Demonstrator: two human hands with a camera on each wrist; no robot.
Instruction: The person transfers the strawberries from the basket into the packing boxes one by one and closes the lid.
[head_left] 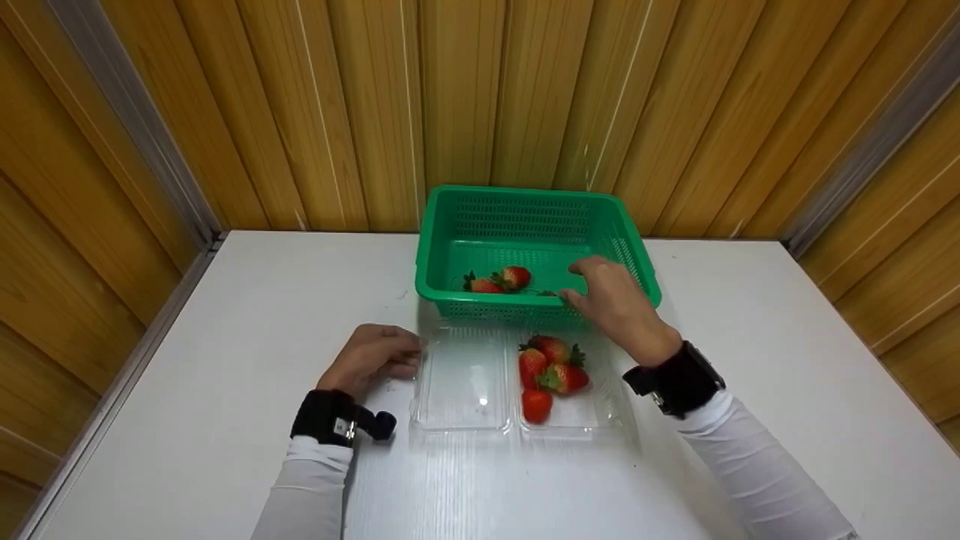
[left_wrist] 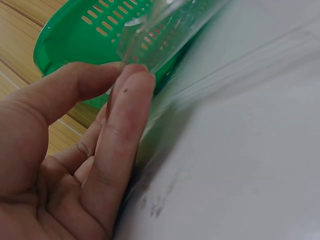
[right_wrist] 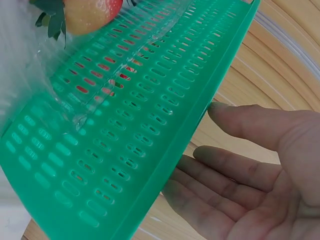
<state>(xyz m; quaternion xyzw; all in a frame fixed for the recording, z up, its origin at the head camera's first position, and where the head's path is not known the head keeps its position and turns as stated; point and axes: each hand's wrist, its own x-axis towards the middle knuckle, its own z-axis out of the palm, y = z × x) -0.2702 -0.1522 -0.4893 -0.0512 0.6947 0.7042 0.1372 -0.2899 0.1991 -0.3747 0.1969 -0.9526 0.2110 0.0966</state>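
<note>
Sleeved arms are stretching over the white table (head_left: pixel 187 420). Her left hand (head_left: pixel 373 363) is pinching the clear tray's (head_left: pixel 463 390) edge; her right hand (head_left: pixel 615 300), fingers relaxed and holding nothing, is hovering over the green basket (head_left: pixel 525 225) near two strawberries (head_left: pixel 499 281).

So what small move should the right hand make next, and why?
Probably reach down left to the strawberries in the basket: the right hand hovers open and empty over the basket, four berries already lie in the clear tray, and the left hand steadies it.
</note>
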